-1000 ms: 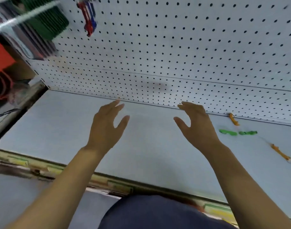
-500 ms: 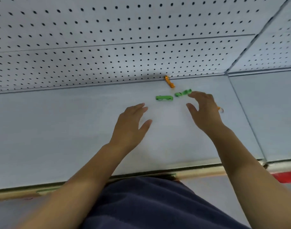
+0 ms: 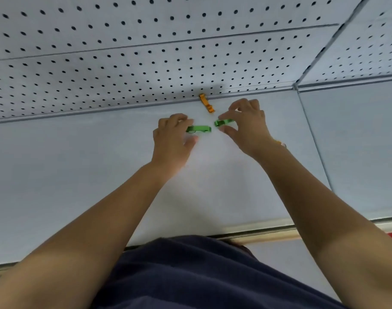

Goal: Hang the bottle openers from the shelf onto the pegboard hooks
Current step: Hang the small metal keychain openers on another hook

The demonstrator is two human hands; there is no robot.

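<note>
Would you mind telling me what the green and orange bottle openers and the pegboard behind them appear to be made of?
Green bottle openers: likely anodised or painted metal, given the saturated colour and slight sheen; plastic cannot be ruled out. Orange bottle opener: same look, thin flat strip, probably coated metal. Pegboard: seemingly painted sheet metal, matte pale grey-blue with regular punched holes and crisp panel seams.

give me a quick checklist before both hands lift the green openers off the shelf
1. Left hand on the left green opener: fingers at its left end, grip closure cannot tell.
2. Right hand on the right green opener: fingers around it, firm pinch cannot tell.
3. The two green openers apart: ok.
4. Orange opener clear of both hands: ok, lies by the pegboard base.
5. Free hook in view on the pegboard: not ok, none visible.
6. Shelf around the openers uncluttered: ok.
</note>
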